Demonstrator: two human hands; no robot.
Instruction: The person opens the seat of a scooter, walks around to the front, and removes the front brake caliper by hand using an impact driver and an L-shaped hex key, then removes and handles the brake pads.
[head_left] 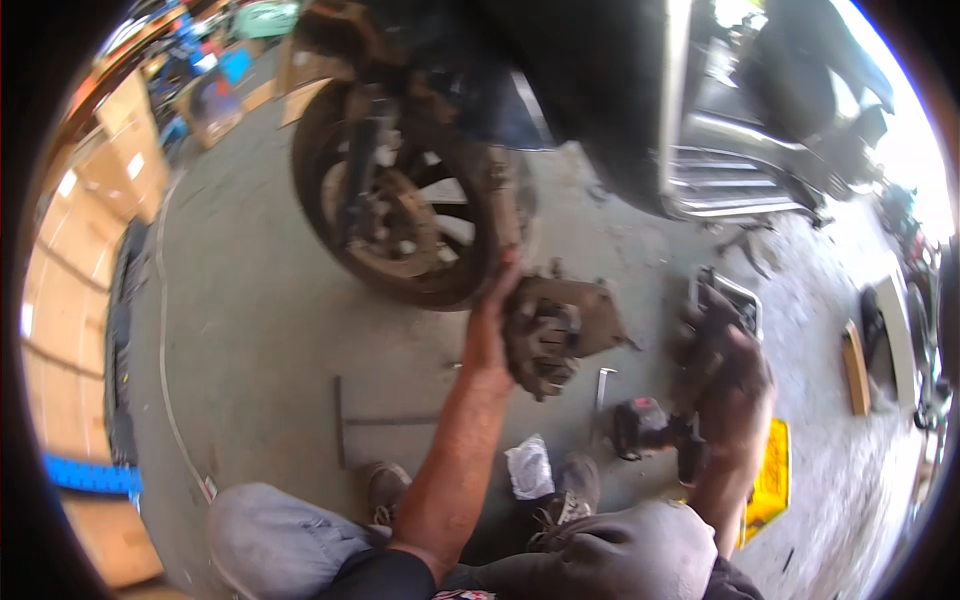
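Note:
My left hand (497, 300) is closed at the side of a dirty brown brake caliper (550, 335), holding it up just below the scooter's fork leg (503, 185). Its fingers are partly hidden behind the caliper. My right hand (728, 365) is off to the right, blurred, over a small metal-rimmed tray (745, 295); the smear hides whether its fingers hold anything. Beside that hand, a black cordless power tool (650, 428) lies on the floor. The scooter's front wheel (405, 220), with a brake disc, stands beyond my left hand.
An L-shaped hex key (603, 388) and a crumpled clear plastic bag (530, 468) lie before my shoes. A yellow case (768, 485) is by my right forearm. A dark T-shaped bar (385, 421) lies left of my left forearm. Cardboard boxes (75, 260) line the left side.

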